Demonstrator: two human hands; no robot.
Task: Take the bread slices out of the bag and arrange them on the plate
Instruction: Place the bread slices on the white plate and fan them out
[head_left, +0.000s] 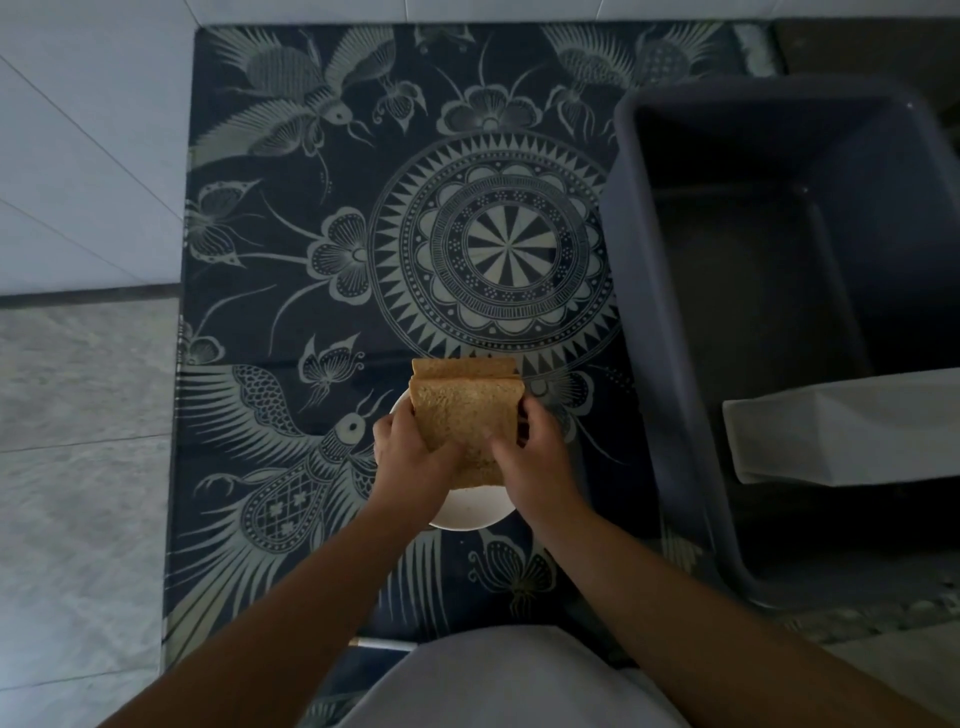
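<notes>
A stack of brown bread slices (462, 410) is held over a white plate (470, 512) on the patterned dark cloth. My left hand (410, 449) grips the stack's left side, and my right hand (524, 447) grips its right side with the thumb on top. The slices lean away from me, and the edges of further slices show behind the top one. Most of the plate is hidden under the bread and my hands. A pale bag (841, 431) lies across the rim of the bin on the right.
A large dark plastic bin (649, 332) stands on the right of the cloth (291, 291). White tiled floor lies to the left and behind. A thin white stick (382, 644) lies near the cloth's front edge, by my light clothing.
</notes>
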